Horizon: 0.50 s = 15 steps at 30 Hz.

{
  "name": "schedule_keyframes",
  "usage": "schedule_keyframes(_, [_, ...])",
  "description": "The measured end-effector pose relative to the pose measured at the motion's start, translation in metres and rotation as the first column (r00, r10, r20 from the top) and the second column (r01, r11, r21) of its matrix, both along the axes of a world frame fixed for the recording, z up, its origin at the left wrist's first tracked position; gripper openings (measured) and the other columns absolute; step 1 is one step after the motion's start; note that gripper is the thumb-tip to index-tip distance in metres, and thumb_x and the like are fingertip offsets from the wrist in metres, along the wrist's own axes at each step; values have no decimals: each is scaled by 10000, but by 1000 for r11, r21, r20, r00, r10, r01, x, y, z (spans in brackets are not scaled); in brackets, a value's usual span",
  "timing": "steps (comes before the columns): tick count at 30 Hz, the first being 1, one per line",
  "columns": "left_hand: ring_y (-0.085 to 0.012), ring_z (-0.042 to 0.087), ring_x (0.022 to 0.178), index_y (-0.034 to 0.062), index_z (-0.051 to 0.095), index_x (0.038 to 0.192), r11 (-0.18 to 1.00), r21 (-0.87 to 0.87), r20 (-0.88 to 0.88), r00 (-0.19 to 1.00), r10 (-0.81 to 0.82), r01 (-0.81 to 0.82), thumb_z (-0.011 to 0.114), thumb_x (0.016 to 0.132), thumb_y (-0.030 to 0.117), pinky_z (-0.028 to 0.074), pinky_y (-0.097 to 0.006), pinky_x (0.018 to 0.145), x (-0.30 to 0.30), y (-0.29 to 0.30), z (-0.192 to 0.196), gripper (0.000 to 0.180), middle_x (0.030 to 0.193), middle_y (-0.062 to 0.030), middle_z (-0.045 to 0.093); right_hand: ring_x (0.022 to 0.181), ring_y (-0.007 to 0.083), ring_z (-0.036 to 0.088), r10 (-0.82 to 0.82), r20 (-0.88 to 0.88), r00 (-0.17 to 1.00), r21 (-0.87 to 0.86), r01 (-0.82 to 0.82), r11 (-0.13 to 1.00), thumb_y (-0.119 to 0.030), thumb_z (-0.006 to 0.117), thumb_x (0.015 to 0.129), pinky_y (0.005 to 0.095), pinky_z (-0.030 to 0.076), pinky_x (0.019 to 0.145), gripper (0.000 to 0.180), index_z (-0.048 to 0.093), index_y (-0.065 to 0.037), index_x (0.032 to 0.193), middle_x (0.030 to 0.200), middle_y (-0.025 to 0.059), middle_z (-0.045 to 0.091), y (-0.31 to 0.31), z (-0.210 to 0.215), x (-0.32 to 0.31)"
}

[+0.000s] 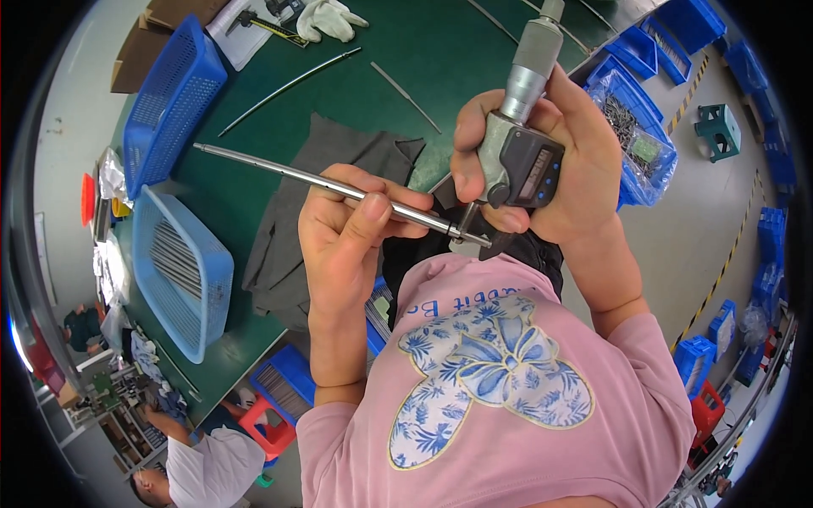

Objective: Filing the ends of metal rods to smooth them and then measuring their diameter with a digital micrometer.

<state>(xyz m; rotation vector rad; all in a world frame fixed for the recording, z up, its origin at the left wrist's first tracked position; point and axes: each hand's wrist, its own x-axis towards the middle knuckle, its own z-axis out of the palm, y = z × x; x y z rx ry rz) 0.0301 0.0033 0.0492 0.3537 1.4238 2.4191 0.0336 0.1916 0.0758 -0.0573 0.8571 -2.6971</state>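
Note:
My left hand (347, 220) pinches a slim, shiny metal rod (296, 174) between thumb and fingers. The rod slants from the upper left down to the right, over the dark grey cloth (292, 229) on the table. In my right hand (584, 152) is a digital micrometer (527, 161), its thimble pointing up and its small display facing me. The rod's lower right end lies at the micrometer's measuring jaws; whether both faces touch it I cannot tell. Farther off on the table lie a curved metal rod (288, 91) and a thinner straight rod (406, 97).
A light blue basket (224, 288) of rods and a darker blue basket (174, 102) stand at the left. White gloves (329, 19) and a caliper (269, 27) lie at the far edge. Right is a blue bin (669, 182) of small metal parts. Another person (216, 461) sits lower left.

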Motion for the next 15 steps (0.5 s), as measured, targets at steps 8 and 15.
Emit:
schedule_keyframes(8, [-208,621,691,-15,443,915,1000,-14,6,1000,-1,1,527,830,98,535,-271,624,1,0,-1,165,839,-240,594,343,189,428,10,-36,999,86,-7,996,-562,222,844,224,372,307,703,510,79,874,679,249,551,2,-3,0])
schedule_keyframes(15, [-207,620,687,-10,443,910,1000,-20,19,1000,-17,18,534,827,108,529,-271,614,0,0,-2,171,833,-232,596,376,213,460,32,-18,999,43,-32,999,-585,247,832,245,392,321,709,516,71,855,685,247,554,3,-3,1])
